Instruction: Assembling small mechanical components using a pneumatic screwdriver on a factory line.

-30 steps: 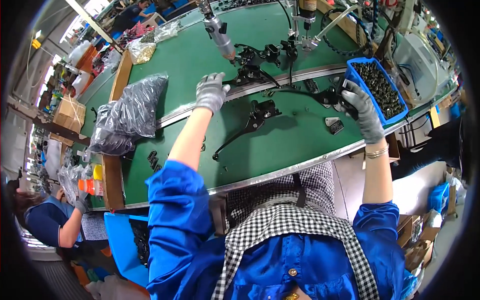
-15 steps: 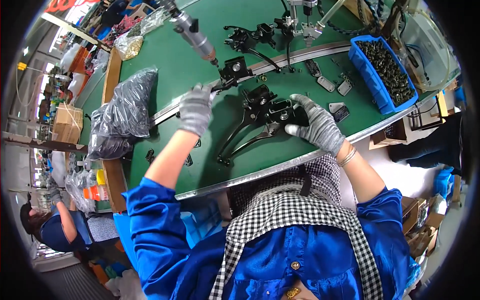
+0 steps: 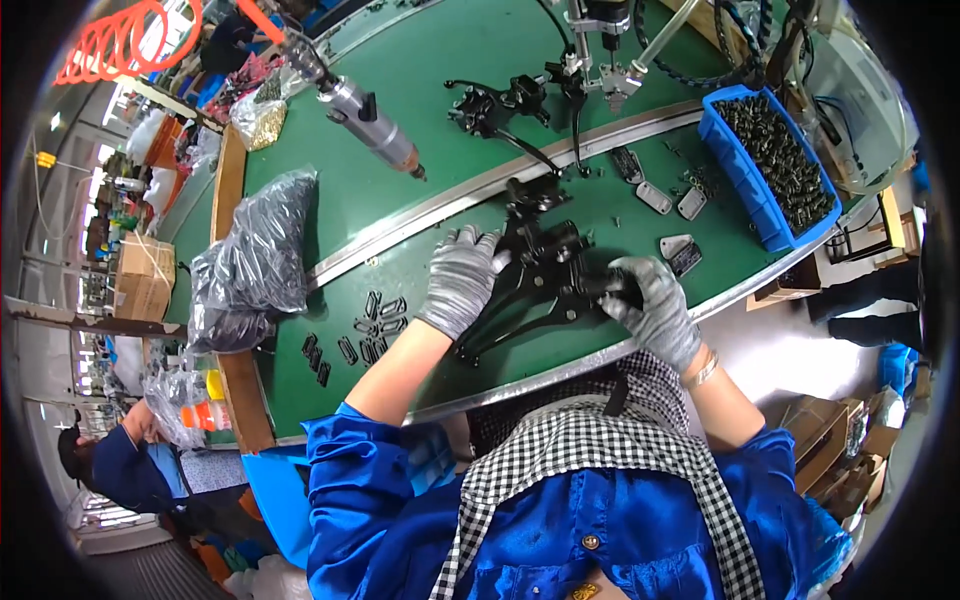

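Several black brake lever assemblies (image 3: 550,285) lie close together on the green bench in front of me, their lever blades slanting down to the left. My left hand (image 3: 460,282), in a grey knit glove, is closed at their left side, with thumb and fingers against a black lever body. On the other side my gloved right hand (image 3: 655,312) wraps its fingers round the end of the nearest assembly. Part of each grip is hidden by the glove. Beyond both hands hangs a grey power screwdriver (image 3: 370,125), its tip free of the parts.
A metal rail (image 3: 415,217) crosses the bench. More lever assemblies (image 3: 510,105) lie behind it. At right stands a blue bin (image 3: 745,165) of small metal parts, near loose cover plates (image 3: 654,197). At left are a plastic bag (image 3: 262,250) of dark parts and small black pieces (image 3: 375,330).
My left hand has brought a brake lever assembly away from the screwdriver tip, toward the others nearer me. My right hand has moved slightly nearer and closed. The screwdriver has swung up and left.
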A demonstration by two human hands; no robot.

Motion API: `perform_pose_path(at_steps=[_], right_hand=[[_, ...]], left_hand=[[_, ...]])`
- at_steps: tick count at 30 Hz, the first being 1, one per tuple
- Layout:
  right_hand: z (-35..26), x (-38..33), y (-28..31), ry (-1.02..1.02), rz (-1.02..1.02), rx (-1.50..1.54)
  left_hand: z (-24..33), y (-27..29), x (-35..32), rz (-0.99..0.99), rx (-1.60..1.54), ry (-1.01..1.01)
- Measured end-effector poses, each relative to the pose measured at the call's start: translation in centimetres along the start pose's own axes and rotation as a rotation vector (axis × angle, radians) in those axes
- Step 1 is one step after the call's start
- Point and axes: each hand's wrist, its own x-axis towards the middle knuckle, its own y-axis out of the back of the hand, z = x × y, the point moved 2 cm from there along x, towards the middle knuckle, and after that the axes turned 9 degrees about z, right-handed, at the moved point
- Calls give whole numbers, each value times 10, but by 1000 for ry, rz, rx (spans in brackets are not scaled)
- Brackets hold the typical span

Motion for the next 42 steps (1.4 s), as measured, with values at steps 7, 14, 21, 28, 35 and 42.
perform_pose_path(at_steps=[7, 14, 21, 28, 35, 42], right_hand=[[-2, -11, 22, 110, 216, -103], [-10, -10, 26, 59, 77, -92], [-21, -4, 8, 77, -31, 34], [2, 22, 6, 74, -174, 179], [2, 20, 3, -69, -173, 294], [3, 10, -6, -150, -114, 346]], left_hand=[[9, -19, 160, -98, -396, 556], [-36, -81, 182, -207, -332, 727], [-109, -123, 104, 52, -552, 460], [-51, 13, 24, -328, -674, 592], [-82, -13, -14, -626, -1221, 648], [-43, -11, -7, 315, -217, -121]])
